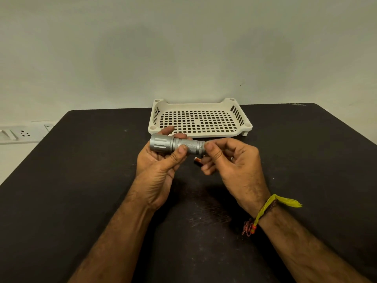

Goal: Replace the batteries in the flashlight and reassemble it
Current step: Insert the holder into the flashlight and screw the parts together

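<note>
above the table, left hand gripping flashlight, right hand pinching its tail

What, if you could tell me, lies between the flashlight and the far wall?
In the head view, a cream perforated tray sits on the table between the flashlight and the wall; nothing shows in it.

I see a flashlight of silvery, matt metal, its barrel knurled and rough, its head cut with smooth grooves. The table looks matt black, scuffed and speckled. The tray is cream plastic, faintly glossy, perforated. On my right wrist sits a yellow thread band, fibrous and frayed.
</note>
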